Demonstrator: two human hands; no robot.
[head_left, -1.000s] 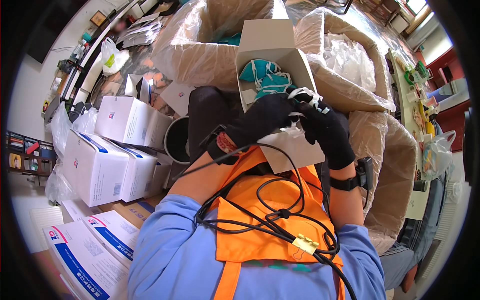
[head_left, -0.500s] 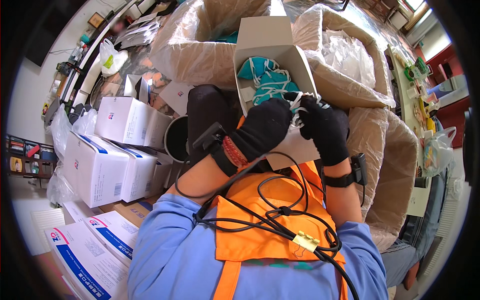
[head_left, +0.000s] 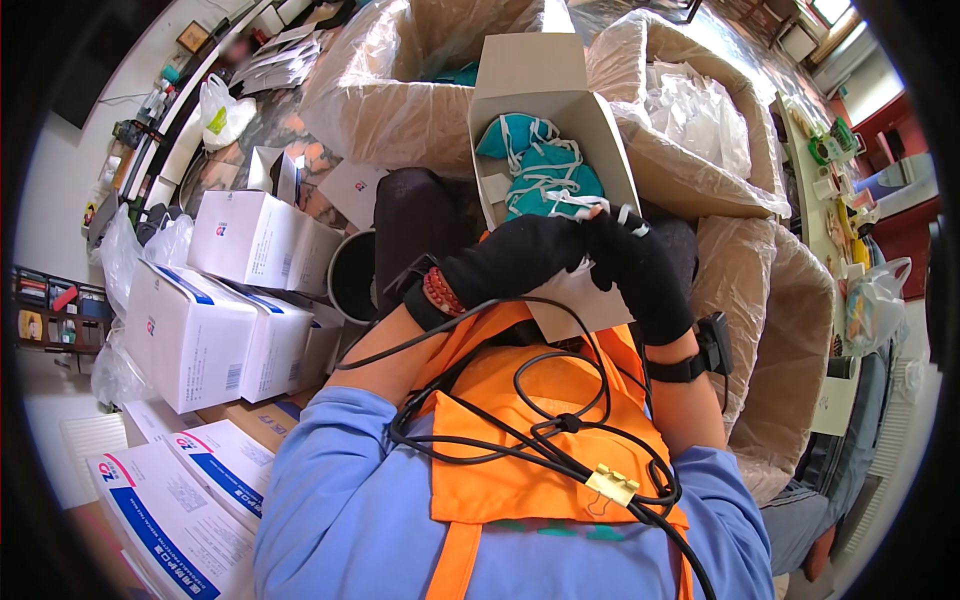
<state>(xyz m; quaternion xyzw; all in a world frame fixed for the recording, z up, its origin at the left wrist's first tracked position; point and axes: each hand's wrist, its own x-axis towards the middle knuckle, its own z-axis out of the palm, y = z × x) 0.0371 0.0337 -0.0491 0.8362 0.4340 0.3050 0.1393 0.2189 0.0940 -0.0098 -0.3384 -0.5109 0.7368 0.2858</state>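
A long white box (head_left: 608, 150) stands open in front of me with its flap raised. Inside lie several teal face masks (head_left: 550, 178) with white straps. Both my hands, in black gloves, meet above the box's near end. My left hand (head_left: 525, 250) is closed, its knuckles up, and touches the right one. My right hand (head_left: 640, 268) has curled fingers. White straps (head_left: 632, 222) show at its fingertips, and a bit of white hangs below where the hands meet. Whatever else the fingers hold is hidden under the gloves.
Plastic-lined cartons stand around: one (head_left: 350, 110) at far left, one with clear wrappers (head_left: 690, 110) at far right, another (head_left: 790, 330) at right. White printed boxes (head_left: 190, 340) are stacked at left beside a dark bin (head_left: 352, 275). Black cables (head_left: 560, 440) lie across my orange apron.
My hands have drawn closer together and slightly nearer to me. The bunch of white straps seen between them is now mostly covered by the gloves.
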